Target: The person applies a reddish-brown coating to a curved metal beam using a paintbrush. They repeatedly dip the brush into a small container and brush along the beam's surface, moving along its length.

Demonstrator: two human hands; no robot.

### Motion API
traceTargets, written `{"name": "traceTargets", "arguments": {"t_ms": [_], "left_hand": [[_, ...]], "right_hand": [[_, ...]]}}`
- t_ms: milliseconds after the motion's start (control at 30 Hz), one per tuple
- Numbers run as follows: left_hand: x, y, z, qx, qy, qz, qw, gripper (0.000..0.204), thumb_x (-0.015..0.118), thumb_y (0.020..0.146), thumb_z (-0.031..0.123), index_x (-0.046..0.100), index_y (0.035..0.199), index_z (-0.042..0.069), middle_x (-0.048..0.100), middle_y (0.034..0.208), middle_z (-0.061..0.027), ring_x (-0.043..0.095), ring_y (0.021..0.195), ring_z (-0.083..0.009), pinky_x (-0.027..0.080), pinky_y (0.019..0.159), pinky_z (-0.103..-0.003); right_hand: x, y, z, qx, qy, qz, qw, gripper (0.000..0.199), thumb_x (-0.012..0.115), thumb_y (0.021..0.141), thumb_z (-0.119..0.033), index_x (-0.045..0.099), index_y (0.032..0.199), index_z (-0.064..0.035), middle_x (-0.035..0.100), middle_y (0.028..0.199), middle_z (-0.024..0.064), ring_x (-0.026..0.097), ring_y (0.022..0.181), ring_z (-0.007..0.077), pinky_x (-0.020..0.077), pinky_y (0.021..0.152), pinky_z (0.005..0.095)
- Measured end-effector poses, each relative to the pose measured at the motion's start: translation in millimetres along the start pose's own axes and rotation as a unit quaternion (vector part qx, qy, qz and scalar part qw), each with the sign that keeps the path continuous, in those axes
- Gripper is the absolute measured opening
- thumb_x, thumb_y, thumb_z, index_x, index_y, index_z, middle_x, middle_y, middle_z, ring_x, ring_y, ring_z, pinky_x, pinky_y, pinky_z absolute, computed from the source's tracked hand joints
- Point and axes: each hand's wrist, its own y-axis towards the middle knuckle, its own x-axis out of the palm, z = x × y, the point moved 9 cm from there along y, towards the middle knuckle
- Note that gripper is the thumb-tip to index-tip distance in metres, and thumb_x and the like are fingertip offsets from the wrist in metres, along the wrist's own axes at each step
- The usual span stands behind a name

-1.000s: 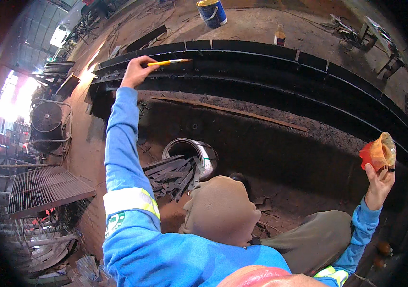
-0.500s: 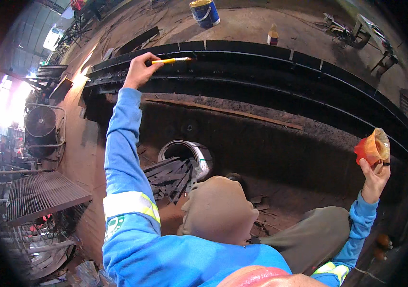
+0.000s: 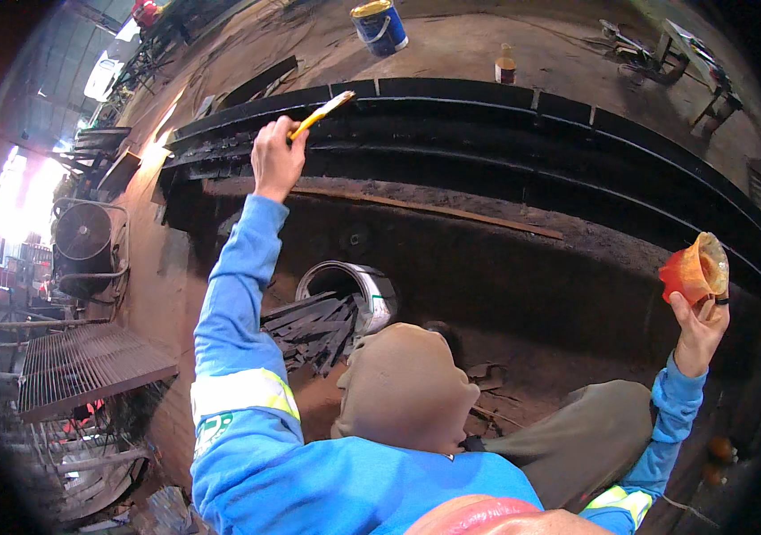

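A paintbrush with a yellow handle (image 3: pixel 310 123) is in my closed left hand (image 3: pixel 277 160), its handle pinched between thumb and fingers. The brush's pale tip points up and right, at the upper edge of a long black steel beam (image 3: pixel 452 125); I cannot tell whether the bristles touch the metal. Far to the right, my right hand (image 3: pixel 700 334) is wrapped round a cut-down orange and red plastic cup (image 3: pixel 691 273), its opening tilted to the right. What the cup contains is hard to make out.
Beyond the beam stand a blue bucket (image 3: pixel 380 31) and a bottle (image 3: pixel 504 67). Nearer me, a metal drum (image 3: pixel 379 299) lies on its side with dark strips spilling out. A fan (image 3: pixel 83 230) and a metal grating (image 3: pixel 95 367) stand at left.
My left hand has come right and a little nearer to me. The brush has swung from nearly level to slanting upward. My right hand and the cup have hardly moved.
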Motion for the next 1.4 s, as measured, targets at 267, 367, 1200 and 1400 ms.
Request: {"name": "traceTargets", "arguments": {"t_ms": [267,367,1200,1400], "left_hand": [[-15.7,0.4,-5.5,-0.03,0.018,0.035,0.999,0.018,0.072,0.084,0.017,0.059,0.089,0.006,0.062,0.085,-0.0142,0.061,0.084,-0.0344,0.047,0.072,-0.046],[1.0,-18.9,1.9,-0.052,-0.012,-0.012,0.999,0.017,0.07,0.085,0.015,0.057,0.088,0.005,0.063,0.085,-0.0147,0.061,0.084,-0.0347,0.047,0.071,-0.045],[2.5,-20.1,85.8,-0.01,-0.002,-0.034,0.999,0.017,0.069,0.086,0.014,0.056,0.09,0.004,0.061,0.086,-0.0148,0.059,0.084,-0.035,0.046,0.073,-0.045],[-3.0,-14.5,63.2,-0.15,-0.108,-0.019,0.983,0.018,0.066,0.091,0.018,0.061,0.092,0.001,0.067,0.08,-0.0192,0.066,0.073,-0.0354,0.049,0.063,-0.043]], "right_hand": [[7.6,7.2,-10.2,0.008,0.024,0.003,1.0,0.072,0.082,0.075,-0.009,0.047,0.136,0.0019,0.057,0.132,0.0152,0.057,0.121,0.0253,0.0463,0.104,0.0395],[15.1,14.5,-20.8,0.015,0.028,0.004,0.999,0.072,0.083,0.073,-0.009,0.048,0.136,0.0016,0.059,0.129,0.0145,0.059,0.12,0.0245,0.0468,0.104,0.0389],[141.9,80.7,-45.2,-0.036,0.04,-0.144,0.988,0.06,0.089,0.067,-0.014,0.061,0.119,-0.003,0.067,0.11,0.0067,0.065,0.098,0.0156,0.0529,0.089,0.0291],[145.5,56.9,-17.4,0.007,0.085,-0.14,0.986,0.057,0.089,0.068,-0.011,0.061,0.117,-0.0026,0.067,0.107,0.0072,0.066,0.096,0.0151,0.0531,0.089,0.0289]]}}
